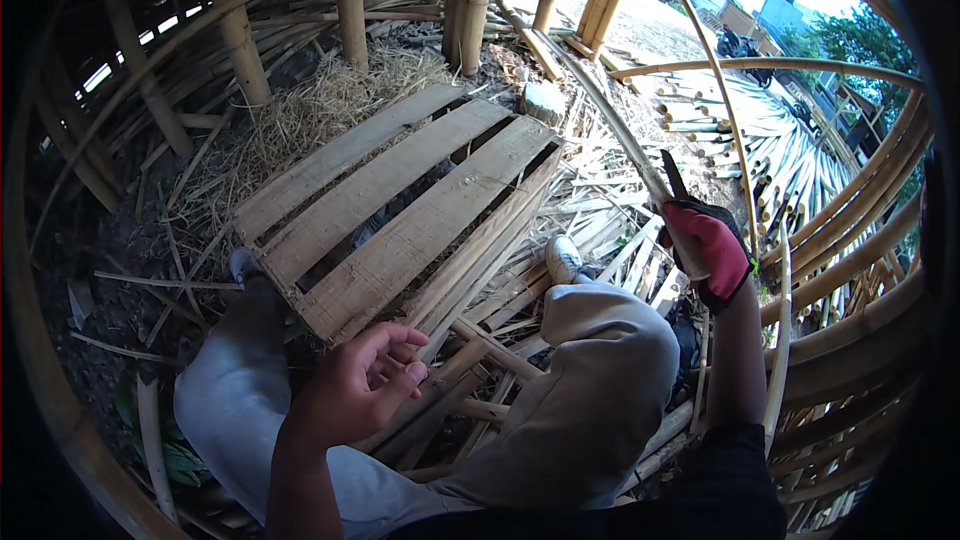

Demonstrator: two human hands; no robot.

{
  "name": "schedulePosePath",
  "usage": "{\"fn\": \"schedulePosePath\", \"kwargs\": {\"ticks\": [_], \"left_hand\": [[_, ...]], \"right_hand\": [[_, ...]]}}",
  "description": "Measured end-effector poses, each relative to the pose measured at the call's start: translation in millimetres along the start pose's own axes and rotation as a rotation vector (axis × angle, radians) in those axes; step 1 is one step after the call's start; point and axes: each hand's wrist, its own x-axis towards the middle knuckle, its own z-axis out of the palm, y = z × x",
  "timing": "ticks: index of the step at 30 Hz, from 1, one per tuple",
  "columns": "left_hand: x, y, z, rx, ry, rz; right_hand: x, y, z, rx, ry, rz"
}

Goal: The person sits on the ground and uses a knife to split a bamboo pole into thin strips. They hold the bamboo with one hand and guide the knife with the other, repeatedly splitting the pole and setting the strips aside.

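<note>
My right hand point(708, 252), in a red and black glove, is closed around the near end of a long split bamboo strip point(625, 140). The strip slants away toward the upper middle. A dark, narrow, blade-like piece point(674, 176) sticks up beside the same glove; its lower end is hidden. My bare left hand point(372, 380) hovers by the near corner of a slatted wooden platform point(400, 210), its fingers loosely curled and the thumb apart. Nothing shows in that hand. Between my legs, several bamboo pieces point(470, 360) lie crossed beside the platform.
Upright bamboo posts point(468, 10) stand behind the platform, with dry straw point(310, 110) around their feet. Cut bamboo poles point(790, 175) lie piled at the right. Curved bamboo rails point(850, 260) run close along my right side. Split offcuts point(610, 230) litter the ground.
</note>
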Motion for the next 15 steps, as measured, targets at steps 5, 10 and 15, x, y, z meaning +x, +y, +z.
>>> {"fn": "schedulePosePath", "kwargs": {"ticks": [5, 10, 15], "left_hand": [[1, -4, 2, 0.02, 0.012, -0.019], [8, -4, 10, 0.014, -0.023, 0.003], [5, -9, 3, -0.012, -0.033, -0.019]], "right_hand": [[87, 11, -11, 0.123, 0.008, -0.018], [234, 35, -20, 0.161, 0.37, -0.009], [240, 88, -35, 0.295, 0.321, 0.008]]}}
